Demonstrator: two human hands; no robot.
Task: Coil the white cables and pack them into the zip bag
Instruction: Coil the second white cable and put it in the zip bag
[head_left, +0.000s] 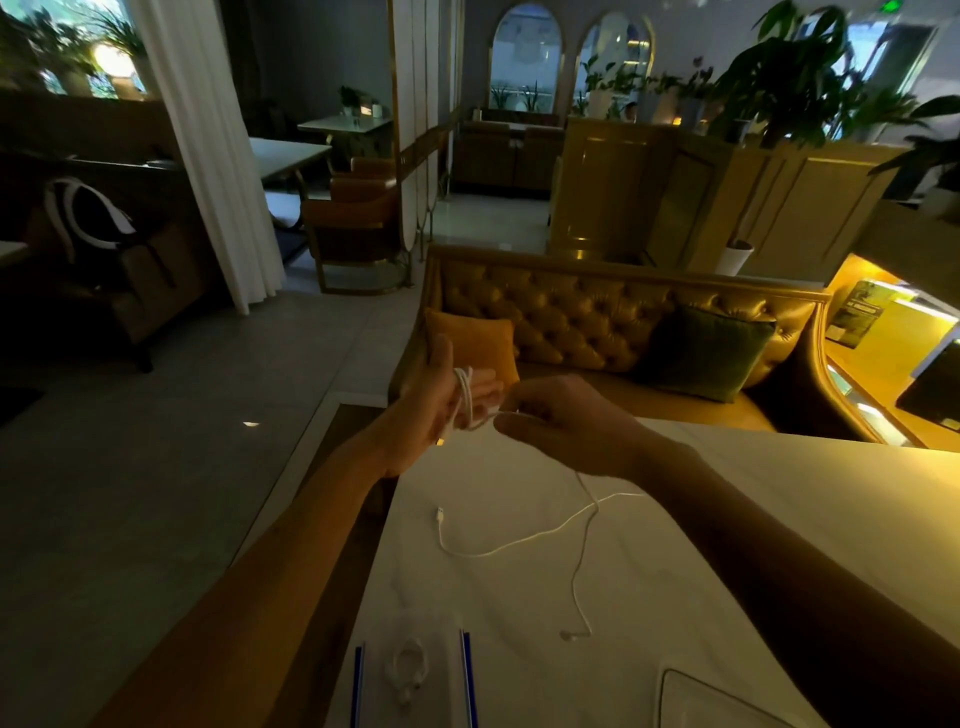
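We judged the coiling step part done: our left hand (441, 402) held its fingers (488, 387) straight with loops of the white cable (464, 397) wound round them, while our right hand (563, 423) pinched the strand just beside those loops. The loose tail (519, 540) lay on the desk (779, 519) below the fingers, the zip bag (466, 670) nearer us. The next wrap would call for even tension as we fed slack.

Head-worn camera, facing forward-down, near table (493, 597).
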